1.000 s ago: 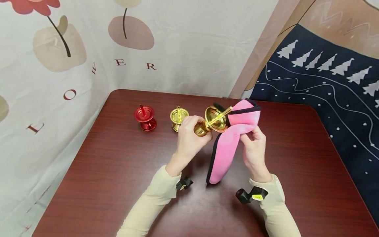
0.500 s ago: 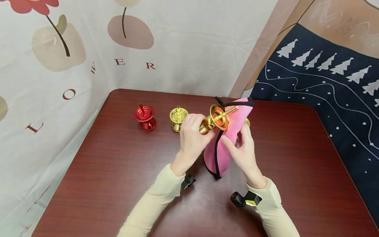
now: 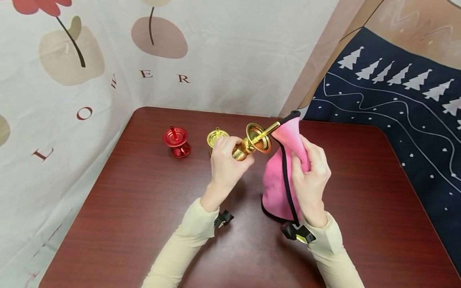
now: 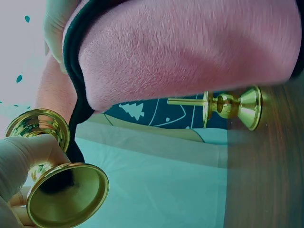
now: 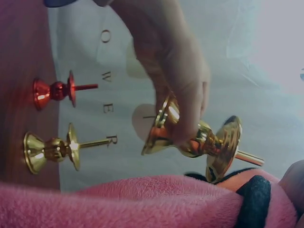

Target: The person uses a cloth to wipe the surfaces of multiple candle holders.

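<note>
My left hand (image 3: pixel 226 170) grips a gold candlestick (image 3: pixel 247 146) by its lower part, raised and tilted so its spike points up to the right. In the left wrist view, the hollow underside of its base (image 4: pixel 71 197) shows. A pink cloth (image 3: pixel 276 186) with black edging hangs from my right hand (image 3: pixel 312 176), bunched between thumb and fingers. The cloth's upper corner is close by the spike tip. Partly behind my left hand, a second gold candlestick (image 3: pixel 215 137) stands upright on the table. To its left is a red candlestick (image 3: pixel 175 139).
Another gold candlestick (image 4: pixel 227 105) stands on the table in the left wrist view; the cloth hides it from the head view. The brown table (image 3: pixel 144 192) has rounded back corners. Behind it hangs a printed white curtain (image 3: pixel 230 60), with dark blue tree-patterned fabric (image 3: pixel 396 120) at right.
The cloth came off the candlestick's cup and shifted right, its lower part swinging out wider. My right hand took a fuller grip on it. The held candlestick moved slightly left.
</note>
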Action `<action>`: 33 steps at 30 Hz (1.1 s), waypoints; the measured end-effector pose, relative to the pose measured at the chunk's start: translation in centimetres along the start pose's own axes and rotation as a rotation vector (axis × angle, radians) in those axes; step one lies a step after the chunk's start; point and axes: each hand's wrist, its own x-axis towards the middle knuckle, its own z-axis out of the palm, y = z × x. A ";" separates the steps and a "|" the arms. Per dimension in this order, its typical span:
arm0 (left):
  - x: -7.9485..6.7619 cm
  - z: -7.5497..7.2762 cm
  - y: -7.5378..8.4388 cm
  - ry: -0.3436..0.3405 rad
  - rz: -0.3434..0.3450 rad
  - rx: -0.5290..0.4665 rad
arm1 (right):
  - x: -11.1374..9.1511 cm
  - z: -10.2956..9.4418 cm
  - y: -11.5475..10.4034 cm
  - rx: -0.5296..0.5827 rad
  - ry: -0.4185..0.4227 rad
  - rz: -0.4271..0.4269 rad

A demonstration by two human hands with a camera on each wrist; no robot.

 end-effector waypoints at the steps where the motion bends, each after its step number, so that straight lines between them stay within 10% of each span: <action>1: -0.1 0.0 -0.1 -0.006 -0.015 -0.010 | 0.1 0.0 0.1 -0.007 0.002 0.010; 6: -0.2 -0.2 -0.3 -0.013 -0.062 -0.039 | 0.6 0.0 0.4 -0.042 0.014 0.035; 19: -0.3 0.1 0.1 -0.013 0.063 0.077 | -1.0 1.1 -0.5 -0.119 -0.268 -0.239; 28: -0.4 0.2 -0.5 0.020 0.139 0.186 | -0.2 -0.8 -1.5 0.157 -0.398 0.009; 33: -0.3 0.2 -0.5 0.020 0.152 0.182 | -0.4 -0.9 -1.9 0.194 -0.413 -0.050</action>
